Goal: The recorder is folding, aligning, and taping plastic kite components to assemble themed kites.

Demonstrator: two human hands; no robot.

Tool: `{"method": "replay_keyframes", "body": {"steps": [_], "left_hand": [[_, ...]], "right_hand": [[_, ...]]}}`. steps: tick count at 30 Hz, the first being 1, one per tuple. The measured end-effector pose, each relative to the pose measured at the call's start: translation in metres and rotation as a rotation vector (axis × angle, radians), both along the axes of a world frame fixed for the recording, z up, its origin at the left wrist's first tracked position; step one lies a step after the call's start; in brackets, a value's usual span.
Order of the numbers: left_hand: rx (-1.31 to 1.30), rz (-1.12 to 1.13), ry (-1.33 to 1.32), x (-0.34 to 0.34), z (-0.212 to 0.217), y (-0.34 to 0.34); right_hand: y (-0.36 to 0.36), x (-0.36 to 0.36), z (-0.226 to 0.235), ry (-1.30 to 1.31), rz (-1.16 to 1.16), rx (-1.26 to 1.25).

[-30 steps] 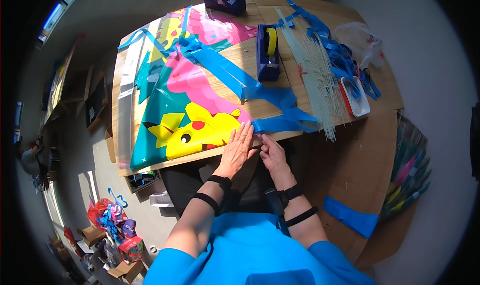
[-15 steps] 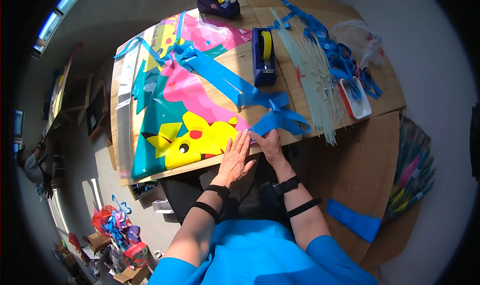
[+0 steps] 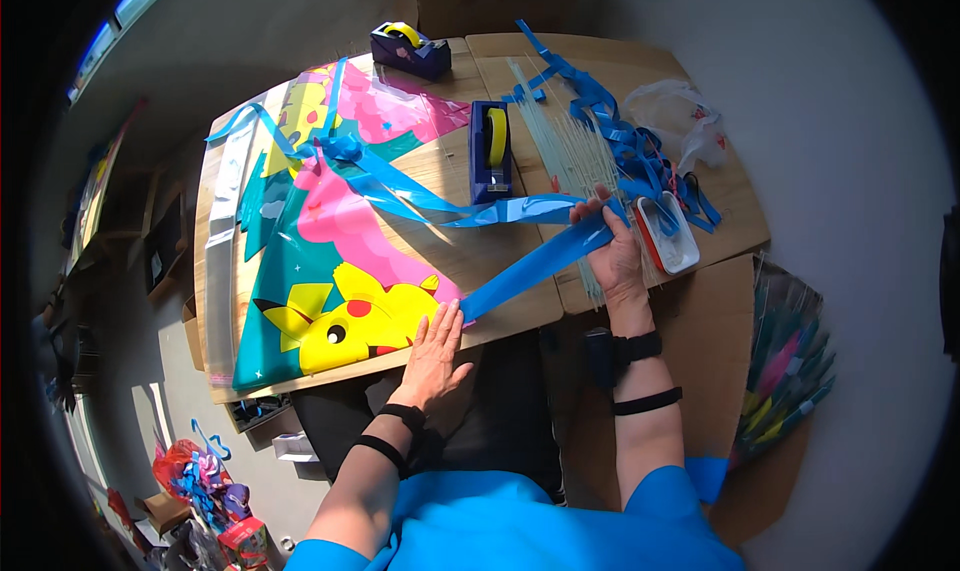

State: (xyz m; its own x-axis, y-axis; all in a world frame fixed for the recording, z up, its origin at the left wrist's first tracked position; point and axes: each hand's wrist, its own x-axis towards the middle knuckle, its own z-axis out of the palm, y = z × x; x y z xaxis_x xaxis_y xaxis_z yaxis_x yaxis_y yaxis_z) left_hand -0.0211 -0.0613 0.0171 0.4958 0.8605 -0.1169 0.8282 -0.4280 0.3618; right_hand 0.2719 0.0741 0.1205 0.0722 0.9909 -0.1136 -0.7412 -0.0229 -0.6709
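Note:
A triangular printed plastic sheet [image 3: 275,316], teal and pink with a yellow cartoon figure, lies on the wooden table [image 3: 480,296]. My left hand [image 3: 432,356] rests flat on its right corner, fingers stretched out. From that corner a flat blue ribbon [image 3: 535,268] runs taut, up and to the right. My right hand [image 3: 615,256] is closed round the ribbon's other end, near the white tray; the thumb and fingers partly hide the grip. Behind this stretch, more blue ribbon runs left across the table to a knot on the sheet's far part.
A purple tape dispenser [image 3: 477,161] stands beyond the ribbon, another dispenser [image 3: 425,56] at the far edge. Thin pale rods [image 3: 560,136], tangled blue ribbon [image 3: 630,151], a red-and-white tray [image 3: 680,246] and a clear plastic bag [image 3: 665,111] lie right. A cardboard box [image 3: 690,361] stands beside the table.
My right hand has moved right and away from the sheet's corner, drawing the bunched ribbon out into a straight strip. My left hand stays at the corner. The whole view has shifted slightly.

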Motion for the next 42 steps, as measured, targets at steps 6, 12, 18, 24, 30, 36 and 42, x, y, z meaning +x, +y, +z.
{"method": "replay_keyframes", "body": {"steps": [6, 12, 18, 24, 30, 36, 42], "left_hand": [[0.000, 0.005, 0.000, 0.000, 0.005, 0.001], [0.006, 0.008, 0.007, -0.002, 0.003, 0.000], [-0.004, -0.011, -0.003, 0.003, 0.004, 0.002], [-0.028, 0.009, 0.012, -0.003, 0.008, -0.001], [-0.027, -0.008, 0.020, -0.002, 0.004, 0.000], [-0.024, -0.007, 0.025, -0.001, 0.005, 0.001], [-0.030, -0.012, 0.003, -0.001, 0.005, 0.001]], "right_hand": [[0.041, 0.080, 0.052, -0.056, -0.150, 0.050], [0.072, 0.160, 0.107, -0.252, -0.355, 0.149], [0.071, 0.229, 0.160, -0.768, -0.336, -0.187], [0.007, 0.147, 0.117, -1.902, -0.092, -0.723], [-0.083, 0.001, -0.043, -0.681, 0.240, -0.471], [-0.050, -0.026, -0.096, -0.178, -0.066, -0.637], [-0.026, -0.022, -0.107, -0.282, -0.124, -0.665]]}}
